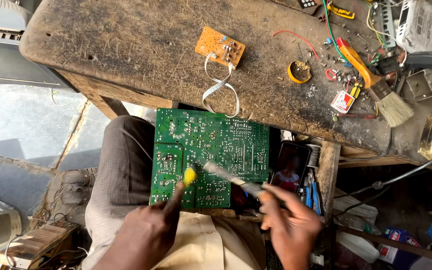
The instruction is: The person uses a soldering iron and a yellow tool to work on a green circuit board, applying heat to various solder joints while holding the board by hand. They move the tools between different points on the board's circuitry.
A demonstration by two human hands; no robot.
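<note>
Two bare hands work over a green circuit board [211, 155] that rests solder-side up across the person's lap, its far edge tucked against a worn wooden workbench [126, 45]. Left of the knees, a pale appliance casing [1, 40] and a tangle of salvaged parts lie on the floor. The left hand [143, 235] has its fingers curled, pinching a small yellow object [189, 176] against the board's lower left area; what the object is cannot be told. The right hand [291, 225] is closed around the handle of a slim metal tool [231, 177], whose tip meets the board just beside the yellow piece. A small orange board [220, 46] with a white ribbon cable sits on the bench above, a paintbrush [376, 85] and loose wires farther right, and a phone [289, 167] stands just beside the green board's right edge. Judging from the pose, the unclamped board could shift on the lap, letting the tool tip skid across neighbouring joints or toward the left fingertips close beside it.
</note>
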